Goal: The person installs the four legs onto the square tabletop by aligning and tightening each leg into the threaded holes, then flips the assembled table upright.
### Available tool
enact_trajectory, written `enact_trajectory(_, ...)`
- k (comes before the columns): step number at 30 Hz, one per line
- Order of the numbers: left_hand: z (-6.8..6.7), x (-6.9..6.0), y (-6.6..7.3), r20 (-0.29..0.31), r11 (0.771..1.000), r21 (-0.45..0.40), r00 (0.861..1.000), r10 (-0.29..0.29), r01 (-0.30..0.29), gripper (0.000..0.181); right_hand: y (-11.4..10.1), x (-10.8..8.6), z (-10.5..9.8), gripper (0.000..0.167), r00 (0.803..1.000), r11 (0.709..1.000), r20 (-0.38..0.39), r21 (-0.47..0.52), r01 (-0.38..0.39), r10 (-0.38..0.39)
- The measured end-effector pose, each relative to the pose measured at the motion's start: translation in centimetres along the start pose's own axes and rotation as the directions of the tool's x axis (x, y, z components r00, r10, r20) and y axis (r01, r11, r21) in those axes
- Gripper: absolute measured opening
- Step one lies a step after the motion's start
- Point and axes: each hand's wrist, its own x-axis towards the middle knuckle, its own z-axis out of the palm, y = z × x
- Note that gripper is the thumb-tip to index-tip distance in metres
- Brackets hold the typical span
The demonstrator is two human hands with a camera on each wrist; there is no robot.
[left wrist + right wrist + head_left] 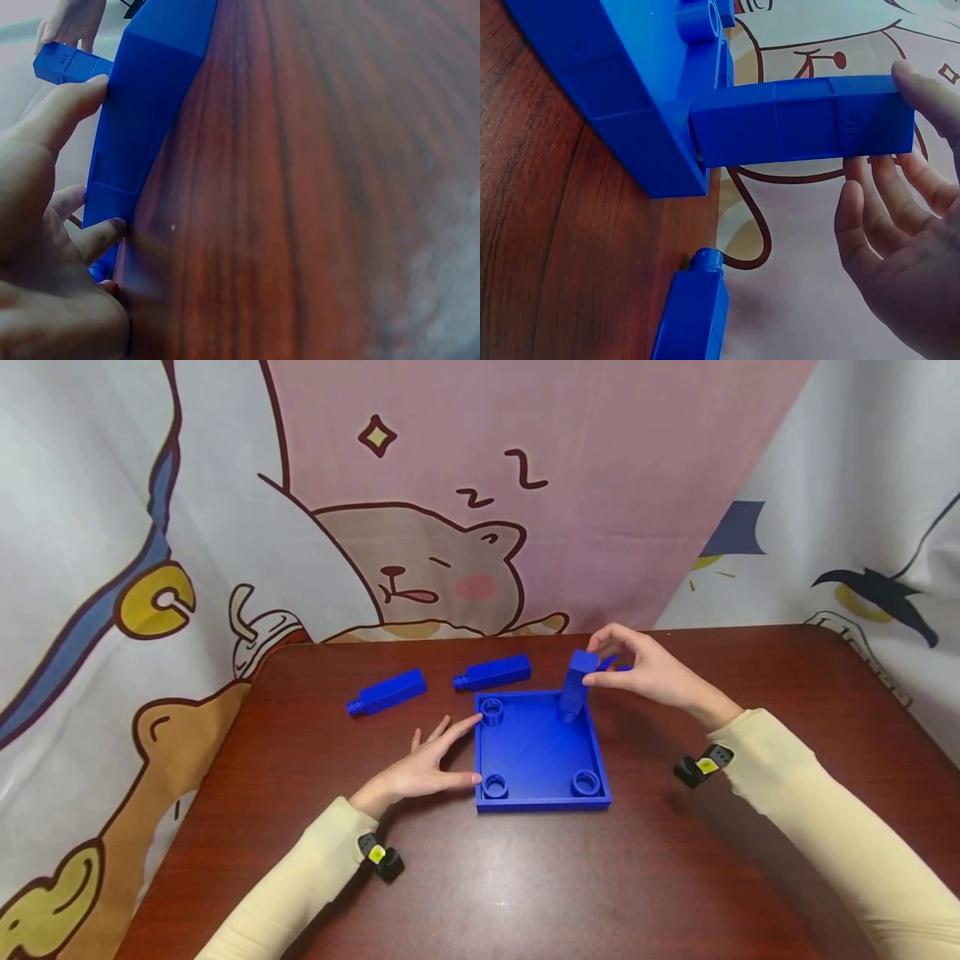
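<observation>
A square blue tray-like base with raised edges lies on the table, a round threaded socket in each corner. At its far right corner a square blue leg stands nearly upright, its lower end at the socket. My right hand pinches the top of this leg between thumb and fingertips; the right wrist view shows the leg meeting the corner. My left hand rests its thumb and fingertips against the base's left side, fingers fairly straight. In the left wrist view they touch the side wall.
Two blue legs with threaded ends, one farther left and one nearer the base, lie behind it. Another blue leg lies beyond the right hand, mostly hidden in the head view. A cartoon-printed curtain hangs behind the brown table.
</observation>
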Motion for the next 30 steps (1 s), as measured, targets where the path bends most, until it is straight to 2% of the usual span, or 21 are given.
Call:
enact_trajectory(7,-0.2,0.0,0.0,0.001,1.000,-0.016,1.000,-0.004,0.004,0.086,0.1,0.3,-0.8,0.057,0.990,1.000,0.140,-0.006,0.013,-0.012)
enact_trajectory(11,-0.2,0.0,-0.1,0.004,1.000,-0.013,1.000,-0.006,0.006,0.086,0.3,0.5,-1.4,0.060,0.968,0.996,0.235,-0.006,0.088,-0.085)
enact_trajectory(15,-0.1,0.0,-0.1,0.017,1.000,-0.008,1.000,-0.006,0.006,0.086,0.4,0.8,-1.6,0.055,0.941,0.985,0.298,-0.005,0.171,-0.162)
enact_trajectory(18,-0.1,0.0,-0.1,0.010,1.000,-0.008,1.000,-0.002,0.002,0.086,0.4,0.9,-1.6,0.048,0.941,0.984,0.294,-0.007,0.177,-0.167)
enact_trajectory(22,0.0,-0.1,-0.1,0.018,1.000,-0.006,1.000,-0.007,0.007,0.086,0.7,0.6,-1.4,0.045,0.953,0.991,0.271,0.014,0.133,-0.132)
enact_trajectory(30,-0.1,0.0,0.0,0.013,1.000,0.006,1.000,-0.012,0.012,0.086,1.4,0.3,-1.1,0.044,0.962,0.985,0.210,0.029,0.171,-0.173)
